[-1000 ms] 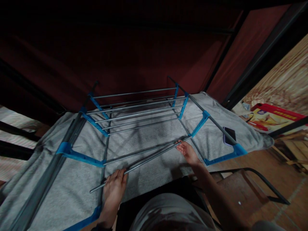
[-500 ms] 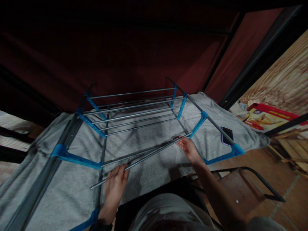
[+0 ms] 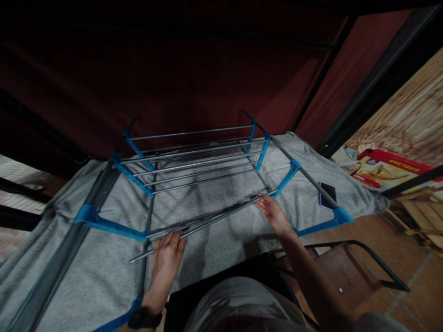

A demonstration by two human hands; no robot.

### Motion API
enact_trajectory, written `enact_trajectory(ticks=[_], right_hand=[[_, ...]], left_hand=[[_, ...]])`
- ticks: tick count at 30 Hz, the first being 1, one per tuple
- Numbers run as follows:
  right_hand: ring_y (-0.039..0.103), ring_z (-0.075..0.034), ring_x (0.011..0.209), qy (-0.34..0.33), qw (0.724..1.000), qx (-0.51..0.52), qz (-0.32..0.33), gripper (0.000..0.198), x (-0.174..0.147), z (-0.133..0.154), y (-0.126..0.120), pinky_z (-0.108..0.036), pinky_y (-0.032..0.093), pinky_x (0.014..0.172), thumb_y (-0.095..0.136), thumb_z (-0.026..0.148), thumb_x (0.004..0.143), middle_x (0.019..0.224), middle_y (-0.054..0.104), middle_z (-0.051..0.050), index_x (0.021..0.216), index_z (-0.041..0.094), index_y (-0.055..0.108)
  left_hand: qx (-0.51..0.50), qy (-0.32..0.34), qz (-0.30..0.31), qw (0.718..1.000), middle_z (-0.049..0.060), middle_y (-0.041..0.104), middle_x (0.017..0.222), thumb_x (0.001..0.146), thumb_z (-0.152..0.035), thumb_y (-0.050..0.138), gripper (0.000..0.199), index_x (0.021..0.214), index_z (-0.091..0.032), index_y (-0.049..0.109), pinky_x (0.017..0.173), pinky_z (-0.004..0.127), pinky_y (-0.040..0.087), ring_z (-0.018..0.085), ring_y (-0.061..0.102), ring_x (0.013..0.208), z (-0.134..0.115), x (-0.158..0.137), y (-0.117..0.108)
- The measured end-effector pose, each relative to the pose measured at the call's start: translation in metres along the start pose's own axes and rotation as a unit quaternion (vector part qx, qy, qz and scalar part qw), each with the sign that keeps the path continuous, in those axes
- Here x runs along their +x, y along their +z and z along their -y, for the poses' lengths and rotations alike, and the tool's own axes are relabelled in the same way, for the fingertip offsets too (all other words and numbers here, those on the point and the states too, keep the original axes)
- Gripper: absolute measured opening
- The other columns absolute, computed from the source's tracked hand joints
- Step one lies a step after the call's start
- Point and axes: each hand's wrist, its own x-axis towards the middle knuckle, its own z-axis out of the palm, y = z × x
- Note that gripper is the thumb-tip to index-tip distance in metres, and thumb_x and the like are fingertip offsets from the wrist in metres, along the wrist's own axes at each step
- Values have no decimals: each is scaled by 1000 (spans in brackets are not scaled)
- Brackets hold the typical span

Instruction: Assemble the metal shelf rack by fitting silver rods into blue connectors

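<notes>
A rack frame of grey metal tubes with blue plastic brackets [image 3: 119, 229] lies on a grey blanket [image 3: 214, 258]. Both my hands grip one loose metal rod [image 3: 218, 218] that slants across the near part of the frame. My left hand [image 3: 168, 258] is closed round it near its left end, which sticks out past the fingers. Farther right, my right hand [image 3: 271, 212] pinches the rod close to the blue bracket [image 3: 286, 179]; its right end meets or overlaps that bracket. Another rod [image 3: 166, 230] runs just behind, from the left bracket. Several crossbars [image 3: 194, 164] span the far brackets.
A bundle of loose tubes [image 3: 58, 263] lies along the left side. A phone [image 3: 327, 195] rests on the blanket at the right, beside the frame's tube. Beyond are a red and yellow box [image 3: 387, 170], a metal-framed chair [image 3: 349, 272] and a dark red wall [image 3: 194, 87].
My left hand has moved slightly up and away from me, raising the rod's left end toward the left bracket. My right hand stays at almost the same spot on the rod.
</notes>
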Motion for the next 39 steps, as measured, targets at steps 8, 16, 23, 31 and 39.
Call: enact_trajectory(ticks=[8, 16, 23, 31, 39], right_hand=[[68, -13, 65, 3, 1000, -4, -10, 8, -2, 4, 4, -24, 59, 68, 71, 20, 79, 71, 72, 0, 87, 21, 69], [68, -13, 65, 4, 1000, 5, -2, 8, -3, 6, 3, -25, 59, 69, 70, 20, 79, 70, 71, 1, 87, 21, 69], [69, -13, 65, -2, 1000, -1, -4, 8, -1, 6, 2, -23, 60, 69, 73, 22, 80, 70, 70, 0, 88, 21, 69], [71, -13, 70, 21, 1000, -9, 12, 4, 6, 1, -14, -22, 62, 72, 69, 21, 82, 74, 71, -1, 86, 21, 68], [72, -13, 73, 42, 998, -26, 24, 5, 10, -2, -18, -22, 63, 73, 67, 21, 83, 77, 72, -2, 88, 21, 68]], left_hand=[[7, -15, 2, 1000, 10, 76, 98, 98, -34, 39, 39, 103, -19, 74, 85, 40, 50, 28, 68, 93, 1, 4, -2], [21, -2, -5, 1000, 10, 75, 96, 99, -31, 42, 36, 104, -17, 75, 82, 39, 49, 27, 68, 90, -2, 7, -8], [13, -10, -5, 1000, 10, 75, 100, 100, -29, 42, 35, 111, -16, 73, 86, 41, 49, 28, 68, 93, -3, 13, -11], [-6, -37, 32, 999, 10, 73, 98, 99, -22, 46, 30, 110, -19, 74, 89, 40, 48, 26, 66, 94, -17, 17, -25], [-8, -37, 42, 998, 11, 70, 98, 101, -18, 44, 32, 114, -17, 73, 90, 41, 47, 25, 64, 94, -21, 18, -29]])
